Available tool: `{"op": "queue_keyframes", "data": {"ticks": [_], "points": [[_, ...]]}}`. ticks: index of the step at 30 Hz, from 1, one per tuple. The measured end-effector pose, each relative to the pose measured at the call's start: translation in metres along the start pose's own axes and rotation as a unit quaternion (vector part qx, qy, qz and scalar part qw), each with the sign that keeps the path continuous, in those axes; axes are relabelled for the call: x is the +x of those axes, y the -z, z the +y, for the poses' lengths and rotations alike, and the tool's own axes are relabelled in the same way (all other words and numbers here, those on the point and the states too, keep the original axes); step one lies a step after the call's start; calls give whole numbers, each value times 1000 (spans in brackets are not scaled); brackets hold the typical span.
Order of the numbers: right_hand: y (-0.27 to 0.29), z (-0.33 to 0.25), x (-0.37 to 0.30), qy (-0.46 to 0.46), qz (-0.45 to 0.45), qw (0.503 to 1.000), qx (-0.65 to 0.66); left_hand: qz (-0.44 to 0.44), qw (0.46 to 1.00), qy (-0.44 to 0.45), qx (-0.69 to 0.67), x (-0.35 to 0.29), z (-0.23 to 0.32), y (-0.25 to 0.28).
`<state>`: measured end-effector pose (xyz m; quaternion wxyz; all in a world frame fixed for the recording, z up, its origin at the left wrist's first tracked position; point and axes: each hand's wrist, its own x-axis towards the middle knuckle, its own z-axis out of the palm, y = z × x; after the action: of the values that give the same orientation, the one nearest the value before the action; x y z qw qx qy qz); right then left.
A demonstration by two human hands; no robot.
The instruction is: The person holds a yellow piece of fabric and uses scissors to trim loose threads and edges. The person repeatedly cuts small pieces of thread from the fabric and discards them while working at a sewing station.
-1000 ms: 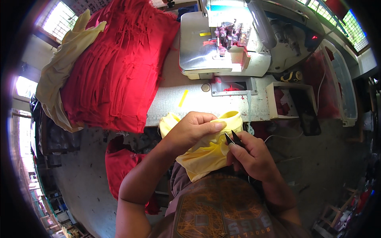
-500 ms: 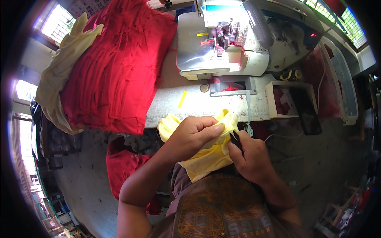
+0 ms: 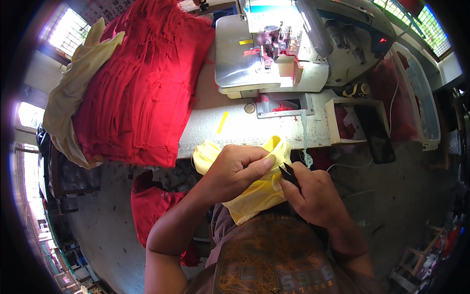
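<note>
Over my lap, at the table's front edge, a piece of yellow fabric (image 3: 257, 198) hangs in folds. My left hand (image 3: 239, 171) is closed on it, thumb and fingers pinching its upper part. Closed round a small pair of black thread snips (image 3: 289, 174), my right hand (image 3: 313, 195) is just to the right of the left thumb. The snips' pointed tips touch or nearly touch the fabric's edge; whether they bite into it I cannot tell. The palm hides the rest of the snips.
Ahead stands a lit sewing machine (image 3: 245, 59) on the table (image 3: 196, 137). A tall stack of red fabric (image 3: 142, 93) fills the left, with pale yellow cloth (image 3: 66, 110) beside it. At right are a small open box (image 3: 334, 128), a phone (image 3: 376, 137) and a clear bin (image 3: 428, 117).
The snips have turned slightly, their tips now pointing more to the left toward the fabric. The left hand keeps its pinch. The whole view has shifted a little.
</note>
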<state>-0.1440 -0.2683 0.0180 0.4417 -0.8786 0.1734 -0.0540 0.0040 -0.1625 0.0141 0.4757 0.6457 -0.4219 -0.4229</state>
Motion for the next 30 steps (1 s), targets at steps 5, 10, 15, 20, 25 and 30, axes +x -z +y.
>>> {"op": "queue_keyframes", "data": {"ticks": [5,10,15,20,25,30], "points": [[-1,-1,0,0,-3,1000,-1,3,1000,-18,18,-1,1,1],[-3,-1,2,6,12,1000,0,-13,1000,-10,20,-1,-2,3],[-3,-2,4,2,17,1000,-2,-22,1000,-1,10,-2,-1,3],[-7,1,4,13,14,999,-36,-27,1000,12,-8,-2,-1,2],[-4,-1,2,3,14,1000,-11,8,997,45,-63,-1,0,-1],[-1,-4,0,6,-6,1000,-20,-10,999,31,-31,-1,-2,1]]}}
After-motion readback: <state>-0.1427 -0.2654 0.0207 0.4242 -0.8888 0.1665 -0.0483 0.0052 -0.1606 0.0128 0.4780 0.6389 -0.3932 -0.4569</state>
